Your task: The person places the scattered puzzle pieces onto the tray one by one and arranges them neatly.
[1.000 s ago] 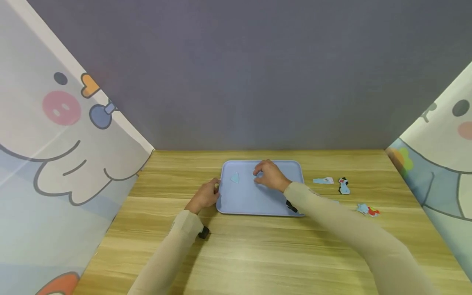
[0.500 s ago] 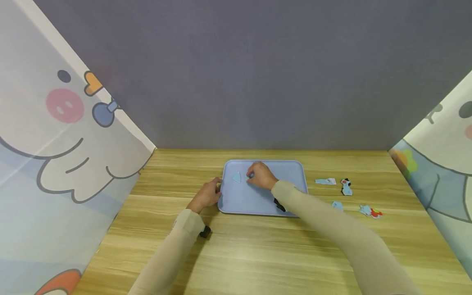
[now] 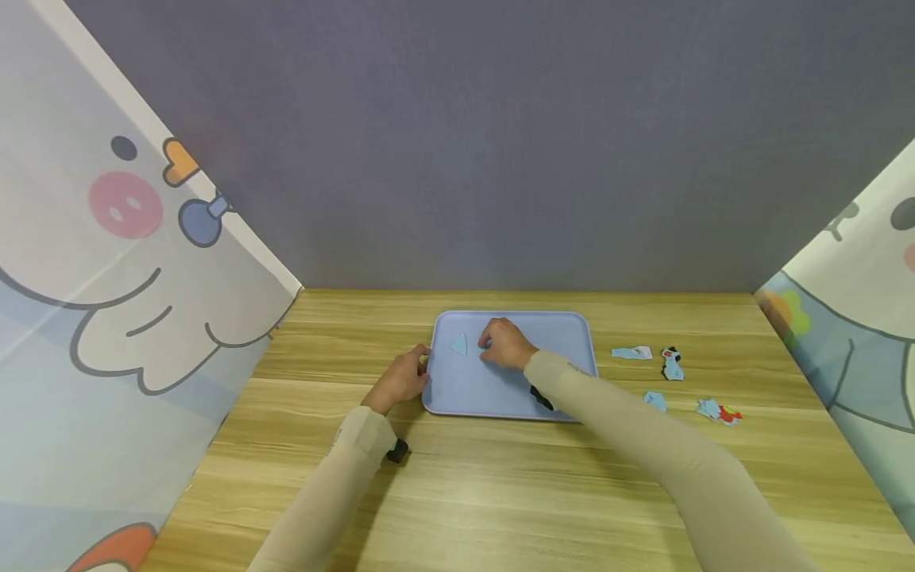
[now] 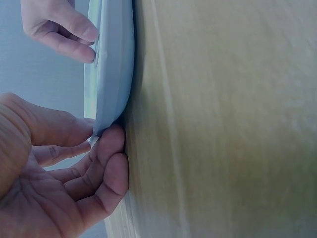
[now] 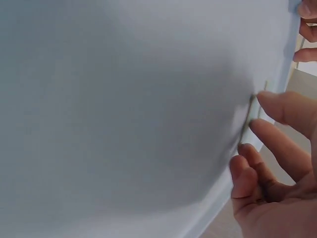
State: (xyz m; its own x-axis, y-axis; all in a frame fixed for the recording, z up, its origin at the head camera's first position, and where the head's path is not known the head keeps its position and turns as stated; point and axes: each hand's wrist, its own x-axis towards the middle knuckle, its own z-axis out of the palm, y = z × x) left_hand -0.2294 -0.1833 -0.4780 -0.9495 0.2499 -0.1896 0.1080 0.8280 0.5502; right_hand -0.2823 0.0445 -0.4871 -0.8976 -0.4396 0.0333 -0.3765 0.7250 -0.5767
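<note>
Light-blue tray: your left hand, fingers curled, pinches its left rim. Your right hand pinches a thin piece by its edges at the tray floor. You see the piece nearly edge-on, its printing unreadable. Your right sleeve hides the near-right tray corner.

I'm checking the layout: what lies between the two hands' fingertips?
The head view shows a pale-blue triangular piece on the tray, between the left hand and the right hand.
</note>
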